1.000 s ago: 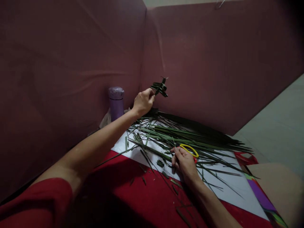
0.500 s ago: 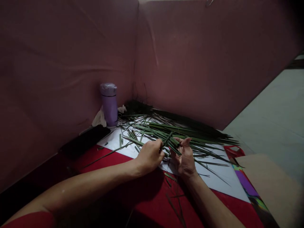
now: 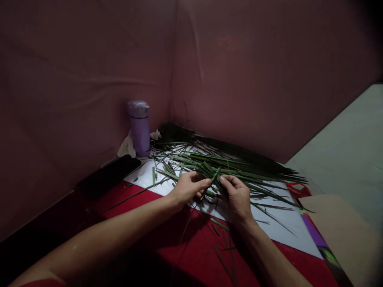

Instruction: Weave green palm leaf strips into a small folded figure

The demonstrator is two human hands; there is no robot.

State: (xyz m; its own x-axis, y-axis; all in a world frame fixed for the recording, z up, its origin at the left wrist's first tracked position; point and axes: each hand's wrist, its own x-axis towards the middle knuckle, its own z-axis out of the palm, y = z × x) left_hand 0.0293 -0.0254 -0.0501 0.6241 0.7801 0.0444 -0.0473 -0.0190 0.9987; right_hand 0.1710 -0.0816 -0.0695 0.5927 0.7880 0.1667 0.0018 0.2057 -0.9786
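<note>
A heap of long green leaf strips (image 3: 239,169) lies across a white sheet (image 3: 284,225) on a red cloth (image 3: 191,247). My left hand (image 3: 187,187) and my right hand (image 3: 236,195) meet at the near edge of the heap. Both pinch the same narrow green strip (image 3: 214,175), fingertips close together, one on each side of it. Short cut pieces of leaf lie scattered on the cloth below my hands.
A purple flask (image 3: 139,127) stands at the back left by crumpled white paper (image 3: 125,147). A dark flat phone-like object (image 3: 109,173) lies left of the sheet. Pink fabric walls (image 3: 254,79) close in the back. A red-handled thing (image 3: 296,190) lies at right.
My left hand came down from holding a folded leaf piece up by the wall. My right hand left the yellow-handled scissors. Both now grip one strip at the heap.
</note>
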